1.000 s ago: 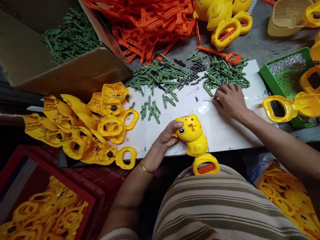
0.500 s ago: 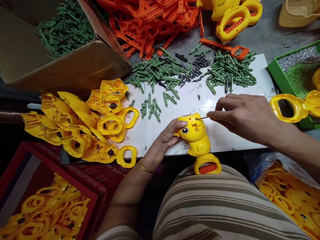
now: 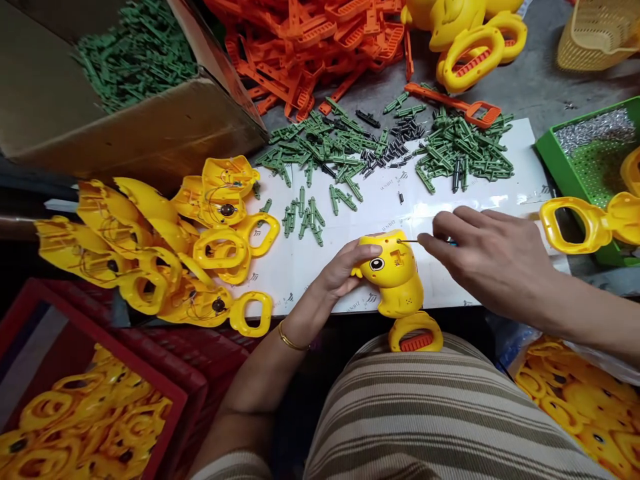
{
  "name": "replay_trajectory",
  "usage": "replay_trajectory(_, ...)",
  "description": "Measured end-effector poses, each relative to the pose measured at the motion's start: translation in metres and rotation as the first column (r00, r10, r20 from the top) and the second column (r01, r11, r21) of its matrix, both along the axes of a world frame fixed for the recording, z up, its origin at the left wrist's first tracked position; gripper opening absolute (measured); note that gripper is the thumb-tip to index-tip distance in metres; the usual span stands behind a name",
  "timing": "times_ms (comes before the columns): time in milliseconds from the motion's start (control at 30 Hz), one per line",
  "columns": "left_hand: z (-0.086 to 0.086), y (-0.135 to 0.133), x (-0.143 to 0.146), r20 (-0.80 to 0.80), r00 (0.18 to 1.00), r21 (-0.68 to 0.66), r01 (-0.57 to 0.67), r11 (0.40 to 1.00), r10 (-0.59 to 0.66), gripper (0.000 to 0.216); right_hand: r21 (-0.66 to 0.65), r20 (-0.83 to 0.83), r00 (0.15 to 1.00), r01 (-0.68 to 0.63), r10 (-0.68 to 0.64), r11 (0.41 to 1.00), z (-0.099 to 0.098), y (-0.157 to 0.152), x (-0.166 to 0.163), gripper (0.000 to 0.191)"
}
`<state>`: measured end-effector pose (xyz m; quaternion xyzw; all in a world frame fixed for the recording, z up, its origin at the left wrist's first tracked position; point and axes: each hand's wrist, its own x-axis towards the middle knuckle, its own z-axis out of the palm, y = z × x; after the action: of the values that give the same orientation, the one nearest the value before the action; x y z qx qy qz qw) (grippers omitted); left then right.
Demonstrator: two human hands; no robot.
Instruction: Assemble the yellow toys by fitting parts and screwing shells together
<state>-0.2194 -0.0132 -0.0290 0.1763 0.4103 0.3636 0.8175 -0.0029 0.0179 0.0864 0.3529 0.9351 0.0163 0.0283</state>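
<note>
My left hand (image 3: pixel 344 270) is closed round the head end of a yellow duck-like toy (image 3: pixel 400 283), its thumb on top near the printed eye. The toy's ring handle, with an orange ribbed trigger (image 3: pixel 416 342), rests against my striped clothing. In my closed right hand (image 3: pixel 487 260) is a screwdriver (image 3: pixel 411 241), held almost level. Its thin shaft points left, and the tip sits at a small hole near the toy's top edge. My fingers hide most of the screwdriver's handle; only a bit of blue-green shows.
Open yellow shells (image 3: pixel 150 227) with wires lie piled at the left. Green plungers (image 3: pixel 345 150) and small black springs cover the table's middle, below orange trigger parts (image 3: pixel 300 47). A cardboard box (image 3: pixel 150 120) stands back left, a green screw tray (image 3: pixel 555 150) at right. Red crate (image 3: pixel 193 400) below.
The fingers of my right hand have curled more around the screwdriver, and a bit of its blue-green handle now shows. The tip stays at the same hole, and the toy has barely moved.
</note>
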Motion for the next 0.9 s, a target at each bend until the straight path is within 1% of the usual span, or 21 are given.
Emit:
replay_trajectory(100, 0.001, 0.001, 0.000, 0.043, 0.999, -0.003, 0.007, 1.000, -0.006, 0.050, 0.014, -0.146, 0.980, 0.142, -0.138, 0.990, -0.021, 0.000, 0.021, 0.031)
replay_trajectory(167, 0.000, 0.002, 0.000, 0.068, 0.998, -0.006, 0.005, 1.000, -0.005, 0.049, 0.005, -0.199, 0.947, 0.260, -0.254, 0.966, -0.042, 0.007, 0.031, 0.032)
replay_trajectory(233, -0.001, 0.002, 0.000, 0.077, 0.997, -0.016, -0.001, 1.000, 0.002, 0.047, -0.036, -0.203, 0.918, 0.340, -0.340, 0.940, -0.067, 0.018, 0.037, 0.035)
replay_trajectory(300, -0.003, 0.002, 0.000, 0.074, 0.997, -0.024, 0.002, 1.000, 0.000, 0.046, -0.098, -0.189, 0.900, 0.380, -0.392, 0.920, -0.091, 0.027, 0.040, 0.036)
replay_trajectory(367, -0.004, 0.001, 0.000, 0.061, 0.998, -0.029, -0.006, 1.000, 0.007, 0.045, -0.131, -0.197, 0.884, 0.405, -0.424, 0.905, -0.107, 0.030, 0.042, 0.037)
replay_trajectory(400, -0.004, 0.001, 0.000, 0.057, 0.998, -0.032, -0.010, 0.999, 0.012, 0.045, -0.127, -0.216, 0.874, 0.416, -0.435, 0.900, -0.111, 0.030, 0.042, 0.037)
replay_trajectory(467, -0.004, 0.001, 0.000, 0.050, 0.998, -0.044, -0.022, 0.999, 0.024, 0.047, -0.113, -0.294, 0.839, 0.446, -0.458, 0.888, -0.111, 0.025, 0.039, 0.037)
replay_trajectory(500, -0.003, 0.001, 0.000, 0.051, 0.998, -0.048, -0.021, 0.999, 0.024, 0.048, -0.143, -0.357, 0.804, 0.456, -0.476, 0.878, -0.109, 0.021, 0.037, 0.038)
replay_trajectory(533, -0.002, 0.001, 0.001, 0.055, 0.998, -0.048, -0.019, 0.999, 0.022, 0.048, -0.234, -0.425, 0.751, 0.448, -0.505, 0.863, -0.105, 0.015, 0.033, 0.040)
replay_trajectory(567, 0.000, 0.002, 0.002, 0.056, 0.998, -0.045, -0.017, 0.999, 0.019, 0.049, -0.385, -0.477, 0.683, 0.403, -0.553, 0.830, -0.102, 0.010, 0.027, 0.046)
replay_trajectory(600, 0.002, 0.002, 0.003, 0.053, 0.998, -0.040, -0.013, 0.999, 0.015, 0.050, -0.568, -0.493, 0.613, 0.311, -0.617, 0.762, -0.099, 0.003, 0.021, 0.053)
replay_trajectory(633, 0.004, 0.001, 0.004, 0.045, 0.999, -0.030, -0.008, 1.000, 0.010, 0.052, -0.730, -0.473, 0.553, 0.191, -0.686, 0.657, -0.096, -0.003, 0.014, 0.063)
replay_trajectory(667, 0.008, 0.000, 0.005, 0.030, 1.000, -0.015, -0.002, 1.000, 0.003, 0.054, -0.840, -0.429, 0.510, 0.077, -0.746, 0.536, -0.095, -0.010, 0.006, 0.072)
replay_trajectory(700, 0.011, -0.001, 0.006, 0.008, 1.000, 0.004, 0.006, 1.000, -0.006, 0.057, -0.901, -0.381, 0.484, -0.005, -0.788, 0.433, -0.094, -0.016, -0.001, 0.078)
replay_trajectory(733, 0.016, -0.003, 0.006, -0.019, 1.000, 0.027, 0.014, 1.000, -0.014, 0.060, -0.927, -0.350, 0.463, -0.050, -0.814, 0.370, -0.094, -0.022, -0.007, 0.080)
replay_trajectory(767, 0.021, -0.006, 0.007, -0.047, 0.999, 0.052, 0.023, 0.998, -0.021, 0.062, -0.935, -0.341, 0.439, -0.071, -0.831, 0.347, -0.093, -0.027, -0.012, 0.080)
replay_trajectory(833, 0.031, -0.013, 0.006, -0.095, 0.995, 0.110, 0.043, 0.993, -0.032, 0.066, -0.933, -0.358, 0.389, -0.105, -0.849, 0.345, -0.091, -0.037, -0.016, 0.074)
replay_trajectory(900, 0.042, -0.019, 0.005, -0.135, 0.988, 0.162, 0.093, 0.982, -0.071, 0.066, -0.928, -0.371, 0.348, -0.179, -0.861, 0.328, -0.086, -0.043, -0.015, 0.070)
